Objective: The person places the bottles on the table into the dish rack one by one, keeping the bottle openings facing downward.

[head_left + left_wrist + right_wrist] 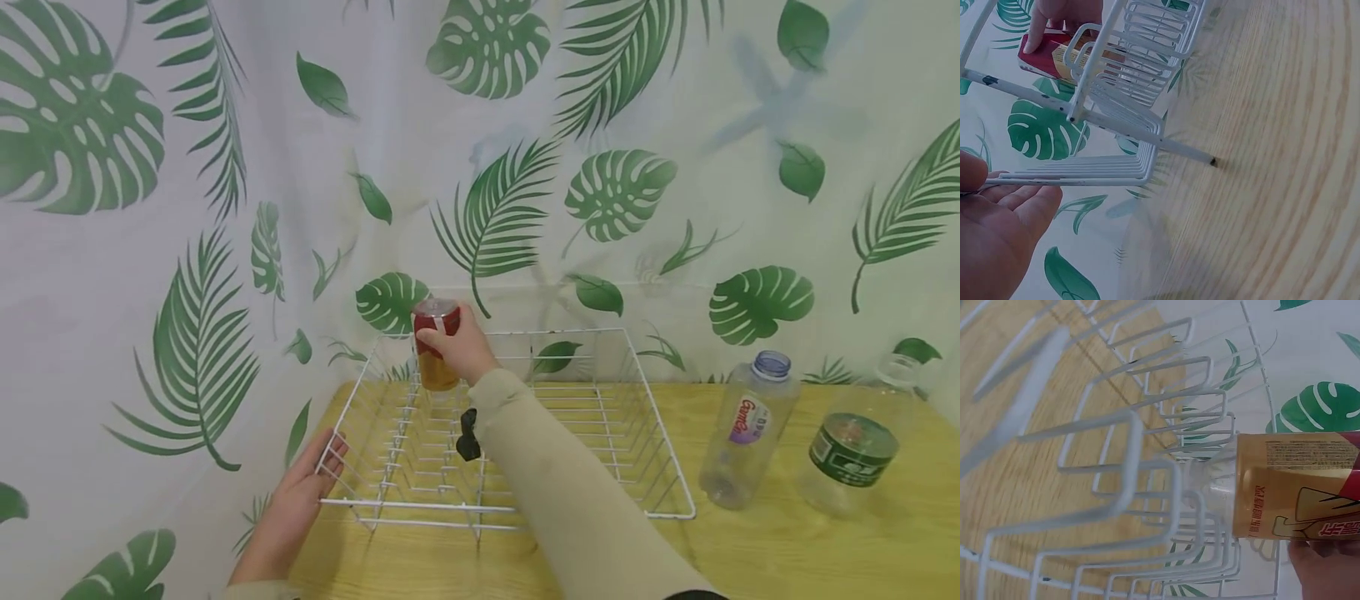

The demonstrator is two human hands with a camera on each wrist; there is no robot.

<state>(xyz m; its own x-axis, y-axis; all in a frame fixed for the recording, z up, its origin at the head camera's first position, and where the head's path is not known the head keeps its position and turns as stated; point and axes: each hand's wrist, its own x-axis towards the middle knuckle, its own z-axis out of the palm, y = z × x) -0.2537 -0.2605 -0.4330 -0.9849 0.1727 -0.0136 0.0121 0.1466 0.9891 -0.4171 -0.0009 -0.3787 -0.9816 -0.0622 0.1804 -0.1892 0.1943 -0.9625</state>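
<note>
In the head view my right hand (468, 342) grips an upright red-and-gold drink can (438, 375) above the back left part of a white wire rack (390, 502). The right wrist view shows the gold lower label of the can (1297, 487), with a clear see-through end pointing at the rack's wire dividers (1175, 494). My left hand (296, 492) holds the rack's rim at its front left corner. Close up in the left wrist view, the thumb of the left hand (997, 231) lies on one side of the wire rim, the fingers on the other.
Right of the rack stand a clear bottle with a purple-and-red label (750, 425) and a clear bottle with a green label (853, 450). All rest on a wooden table (420, 571). A leaf-patterned curtain (660, 100) hangs behind and along the left. A small black piece (468, 435) shows beside the right sleeve.
</note>
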